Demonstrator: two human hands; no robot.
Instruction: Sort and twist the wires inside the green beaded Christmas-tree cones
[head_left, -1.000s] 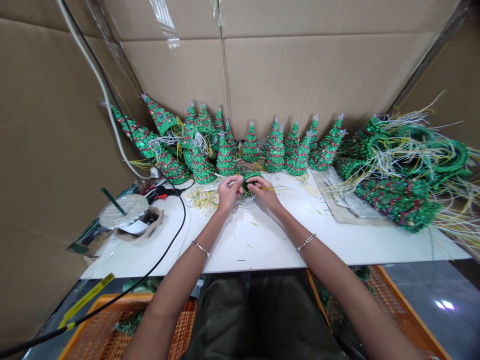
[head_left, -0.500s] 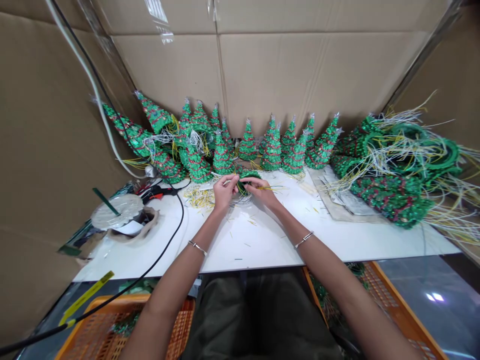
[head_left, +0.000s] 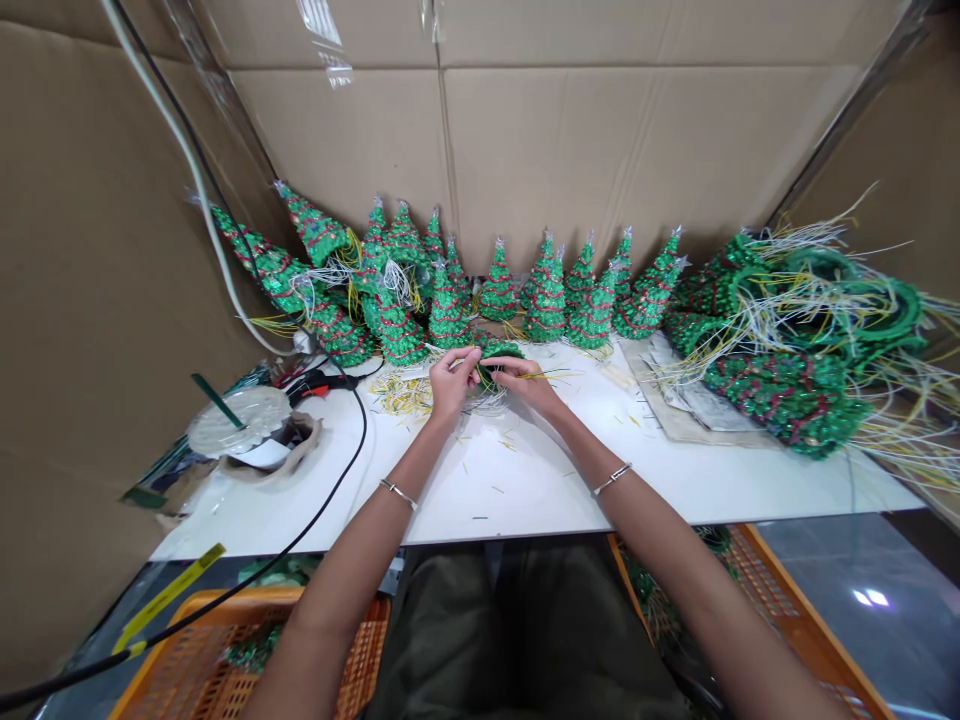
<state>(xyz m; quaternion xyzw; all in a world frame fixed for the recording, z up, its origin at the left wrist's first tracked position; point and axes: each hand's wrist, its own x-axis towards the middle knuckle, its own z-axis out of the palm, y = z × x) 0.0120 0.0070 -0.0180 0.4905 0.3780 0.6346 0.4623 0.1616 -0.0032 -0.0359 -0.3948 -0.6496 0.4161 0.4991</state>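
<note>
Both hands meet at a small green tinsel Christmas tree (head_left: 504, 352) lying on the white table, its open base turned toward me. My left hand (head_left: 452, 382) is closed in a pinch at the left of that base, on the tree's wires as far as I can see. My right hand (head_left: 523, 382) pinches thin yellow and white wires (head_left: 551, 375) at the right of the base; their ends stick out past the fingers. Fingertips partly hide the base. Clipped yellow and white wire bits (head_left: 405, 394) lie in a heap left of my left hand.
Finished-looking tinsel trees (head_left: 544, 305) stand along the cardboard wall (head_left: 555, 150). More trees with long loose wires (head_left: 795, 395) are piled at the right. A red-and-black tool (head_left: 319, 384) with a black cable lies left, near a clear spool (head_left: 240, 420). Orange crates (head_left: 795, 610) flank my legs.
Almost nothing differs. Both hands keep their pinch at the tree's base, with only slight finger movement; the whole view has shifted a little.
</note>
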